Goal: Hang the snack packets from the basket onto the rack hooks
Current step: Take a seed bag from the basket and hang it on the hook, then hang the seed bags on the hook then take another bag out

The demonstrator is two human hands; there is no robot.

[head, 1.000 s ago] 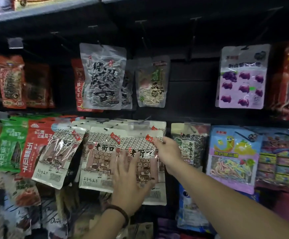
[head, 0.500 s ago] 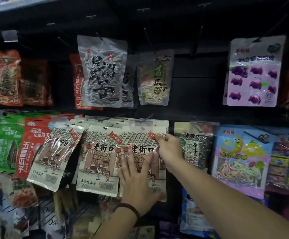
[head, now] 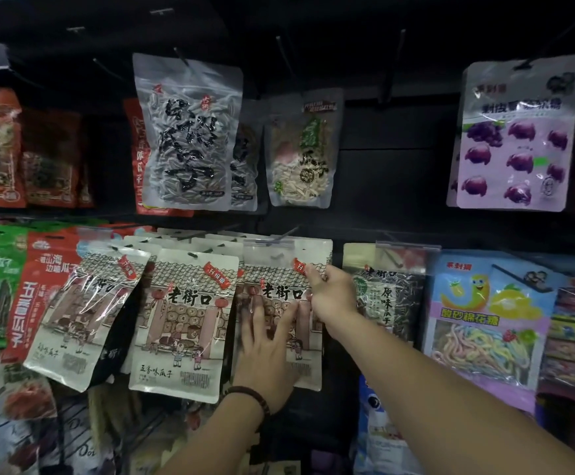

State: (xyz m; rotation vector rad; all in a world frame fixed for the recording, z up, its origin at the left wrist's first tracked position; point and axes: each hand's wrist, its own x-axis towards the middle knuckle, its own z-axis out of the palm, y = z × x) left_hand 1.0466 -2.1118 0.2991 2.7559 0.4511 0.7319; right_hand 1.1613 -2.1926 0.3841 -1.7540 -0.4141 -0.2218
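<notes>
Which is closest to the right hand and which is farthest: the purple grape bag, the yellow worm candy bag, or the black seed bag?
1. Black seed bag, just right of the right hand.
2. Yellow worm candy bag, further right on the same row.
3. Purple grape bag, up on the top row, far right.

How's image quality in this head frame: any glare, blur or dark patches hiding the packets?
Head view: dim overall, the upper hooks nearly lost in black; glare streaks on the tilted packet; fingers of the left hand slightly smeared; the lower-left corner blurred; straight lines bow toward the edges.
</notes>
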